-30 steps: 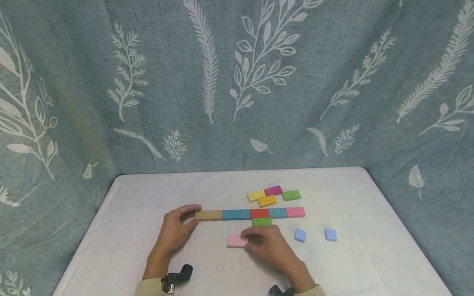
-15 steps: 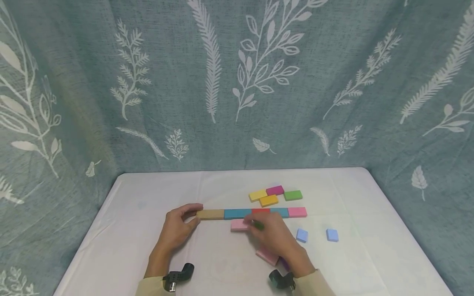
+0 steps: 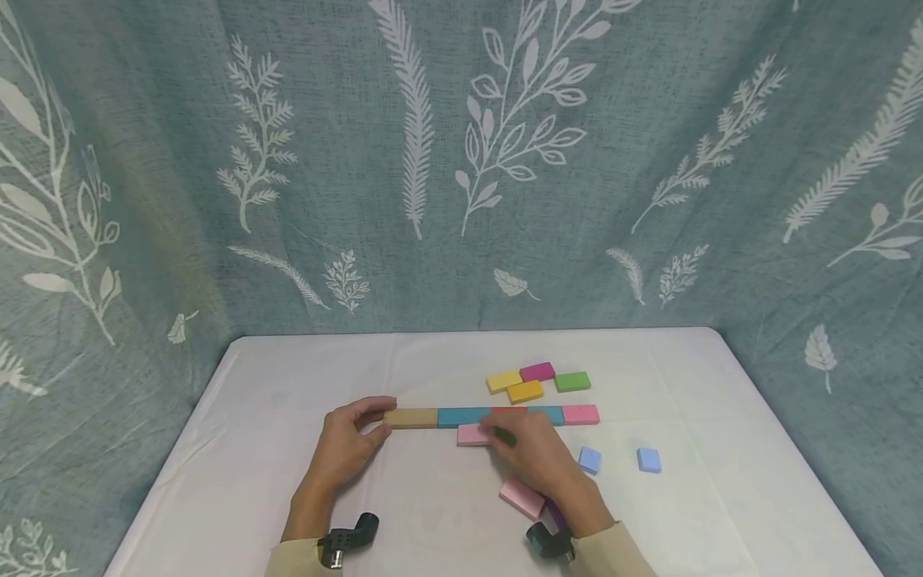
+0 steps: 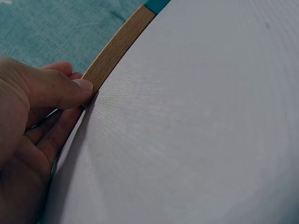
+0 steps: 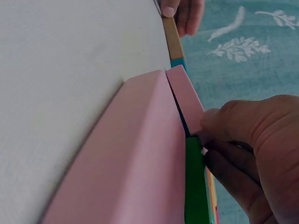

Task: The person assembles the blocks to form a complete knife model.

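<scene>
My left hand holds the left end of a tan wooden block between thumb and fingers; its wood grain shows in the left wrist view. That block starts a straight row with a blue block, a red one mostly covered by my right hand, another blue one and a pink one at the right end. My right hand pinches a light pink block along the row's near side. In the right wrist view, this pink block's end meets a green block, largely hidden in the head view.
Behind the row lie yellow, orange, magenta and green blocks. Two small light-blue blocks sit to the right. Another pink block and a purple block lie by my right wrist.
My right hand has carried the light pink block away from me, up to the row's near side beside the green block. Another pink and a purple block now show. The left hand keeps its hold.
</scene>
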The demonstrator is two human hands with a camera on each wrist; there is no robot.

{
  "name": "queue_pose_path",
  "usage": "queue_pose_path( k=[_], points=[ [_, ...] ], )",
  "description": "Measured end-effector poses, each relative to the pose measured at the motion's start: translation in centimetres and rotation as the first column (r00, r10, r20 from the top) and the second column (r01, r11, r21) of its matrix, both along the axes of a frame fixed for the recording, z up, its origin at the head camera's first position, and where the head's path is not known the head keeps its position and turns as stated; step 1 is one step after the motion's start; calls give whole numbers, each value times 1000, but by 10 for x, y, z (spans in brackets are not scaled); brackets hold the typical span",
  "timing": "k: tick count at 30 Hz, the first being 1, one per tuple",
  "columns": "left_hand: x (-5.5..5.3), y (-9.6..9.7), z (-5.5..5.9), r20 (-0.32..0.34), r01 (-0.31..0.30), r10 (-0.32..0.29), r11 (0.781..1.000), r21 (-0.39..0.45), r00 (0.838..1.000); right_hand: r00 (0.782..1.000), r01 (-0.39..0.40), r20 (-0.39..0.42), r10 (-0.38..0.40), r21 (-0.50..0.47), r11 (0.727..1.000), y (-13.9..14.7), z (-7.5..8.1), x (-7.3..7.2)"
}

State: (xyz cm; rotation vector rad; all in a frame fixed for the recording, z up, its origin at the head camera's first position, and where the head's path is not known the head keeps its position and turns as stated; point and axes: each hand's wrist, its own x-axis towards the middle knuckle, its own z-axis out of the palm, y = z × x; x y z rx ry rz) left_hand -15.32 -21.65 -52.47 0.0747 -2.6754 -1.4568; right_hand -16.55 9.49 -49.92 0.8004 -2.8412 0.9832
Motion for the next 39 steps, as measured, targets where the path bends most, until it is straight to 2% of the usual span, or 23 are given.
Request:
queue_pose_path(
  k=[4, 12, 18, 26, 30, 33, 39],
  points=[
    [0, 0, 0, 0, 1, -1, 1000, 0, 1000, 1000, 8, 0, -8, 10, 1000, 0, -2, 1],
    [1, -1, -1, -5, 4, -4, 1000, -4, 1000, 1000, -25, -8, 24, -23, 999, -3, -5, -1],
    [1, 0, -2, -5, 0, 0, 1000, -5, 1000, 1000, -16, 5, 16, -13, 1000, -5, -6, -3],
    [0, 1, -3, -16, 6, -6, 1000, 3, 1000, 1000, 1, -17, -2, -62, 998, 2, -7, -1],
    [0, 2, -3, -18, 13, -13, 1000, -7, 1000, 999, 45, -7, -46, -127, 991, 19, -7, 8],
    [0, 2, -3, -16, 11, -12, 1000, -17, 1000, 994, 105, 32, -101, -162, 981, 35, -5, 20],
    [0, 1, -3, -13, 3, -3, 1000, -30, 1000, 968, 244, 100, -230, -168, 955, 67, -5, 49]
  ],
)
